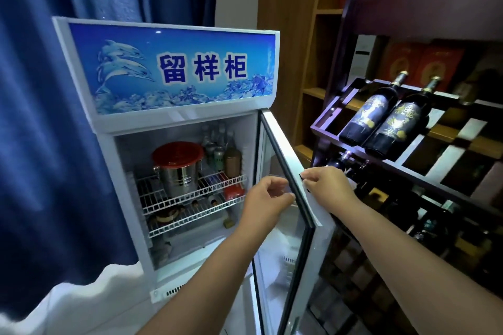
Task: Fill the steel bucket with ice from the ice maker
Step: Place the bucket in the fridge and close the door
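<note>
Head view: the task is at its very start. The cabinet [174, 68], with a blue sign across its top, stands in the middle of the frame. Its glass door [284, 144] is open and swung out toward 3 o'clock.

The steel bucket [181, 177] stands upright on the upper wire shelf [190, 196] inside, at about 9 o'clock from the hands. Its red lid [178, 153] is on, and neither hand touches it. Small bottles and cans stand just behind it at its 2 o'clock.

The right hand [326, 185] is on the outer edge of the door, its fingers curled and pinching the small black handle there. The left hand [268, 196] is on the inner side of the same edge with fingers curled and the thumb against the black seal. The angle is poor, so I cannot tell whether it grips the frame or only rests by it.

No ice and no scoop show anywhere in this view. Judging from that, only the door is done. Lifting the bucket out, taking off the lid, reaching the ice and filling all remain.

At 3 o'clock a dark wine rack [424, 3] carries two bottles [373, 114] lying tilted side by side. A blue curtain [40, 144] hangs at 9 o'clock.
</note>
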Demonstrator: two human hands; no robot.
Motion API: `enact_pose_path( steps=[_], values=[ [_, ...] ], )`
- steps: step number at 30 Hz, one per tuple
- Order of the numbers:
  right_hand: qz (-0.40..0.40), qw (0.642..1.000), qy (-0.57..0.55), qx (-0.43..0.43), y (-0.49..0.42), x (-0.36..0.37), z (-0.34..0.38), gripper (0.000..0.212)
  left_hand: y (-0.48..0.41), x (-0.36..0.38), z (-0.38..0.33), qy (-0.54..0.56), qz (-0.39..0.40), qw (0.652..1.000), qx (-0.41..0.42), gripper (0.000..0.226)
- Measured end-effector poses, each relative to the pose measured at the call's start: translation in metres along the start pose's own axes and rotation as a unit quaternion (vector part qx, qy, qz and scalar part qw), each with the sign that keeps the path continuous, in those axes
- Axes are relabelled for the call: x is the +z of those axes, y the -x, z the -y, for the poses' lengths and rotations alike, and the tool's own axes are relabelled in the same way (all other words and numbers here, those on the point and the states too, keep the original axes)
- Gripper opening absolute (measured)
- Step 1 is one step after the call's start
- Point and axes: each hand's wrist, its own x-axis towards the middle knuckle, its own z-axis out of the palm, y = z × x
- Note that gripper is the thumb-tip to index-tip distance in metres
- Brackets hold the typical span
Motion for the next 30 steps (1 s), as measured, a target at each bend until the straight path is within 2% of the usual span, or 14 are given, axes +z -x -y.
enact_pose_path(
  steps=[9,12,15,17,22,30],
  values=[
    [0.024,0.990,0.077,-0.119,0.006,0.045,0.060,0.025,0.010,-0.068,0.008,0.003,-0.046,0.998,-0.052,0.030],
    [0.025,0.989,0.058,-0.130,0.004,0.058,0.076,0.028,0.015,-0.093,0.012,-0.013,-0.047,0.997,-0.063,0.030],
    [0.040,0.984,0.061,-0.160,-0.002,0.083,0.100,0.030,0.023,-0.129,0.019,-0.013,-0.077,0.994,-0.074,0.027],
    [0.042,0.986,0.024,-0.159,-0.005,0.100,0.117,0.032,0.028,-0.153,0.024,-0.004,-0.102,0.992,-0.080,0.024],
    [0.043,0.983,-0.029,-0.178,-0.019,0.142,0.152,0.036,0.026,-0.203,0.034,-0.003,-0.169,0.982,-0.086,0.030],
    [0.038,0.974,-0.012,-0.223,-0.043,0.192,0.202,0.040,-0.013,-0.272,0.044,-0.040,-0.253,0.963,-0.077,0.038]
  ],
)
